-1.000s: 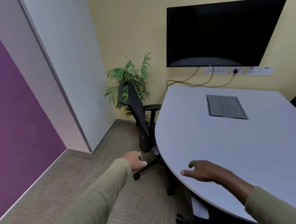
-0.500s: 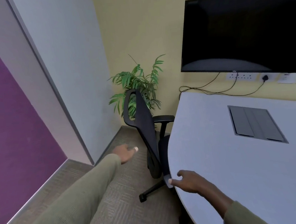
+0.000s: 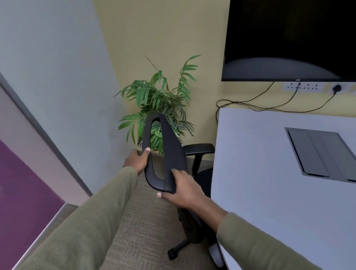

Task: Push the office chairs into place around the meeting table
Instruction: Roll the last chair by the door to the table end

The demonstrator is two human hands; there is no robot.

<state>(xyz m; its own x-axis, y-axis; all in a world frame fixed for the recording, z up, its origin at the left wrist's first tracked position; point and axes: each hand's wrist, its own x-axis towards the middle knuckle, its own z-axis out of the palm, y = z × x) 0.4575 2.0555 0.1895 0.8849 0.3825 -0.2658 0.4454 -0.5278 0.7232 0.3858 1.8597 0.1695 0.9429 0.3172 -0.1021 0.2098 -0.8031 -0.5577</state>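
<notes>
A black office chair stands at the left edge of the pale grey meeting table, its seat partly tucked under the top. I see its backrest edge-on, with a loop-shaped frame at the top. My left hand grips the outer side of that loop, thumb over the frame. My right hand holds the lower near corner of the backrest. One armrest shows beyond the backrest, and a caster leg sticks out on the carpet below.
A green potted plant fills the corner behind the chair. A black wall screen hangs above the table, with cables trailing to sockets. A grey cable hatch is set in the tabletop. The white and purple wall runs close on the left.
I have stepped closer to the chair. Both hands left the air and the table edge and took hold of the chair's backrest.
</notes>
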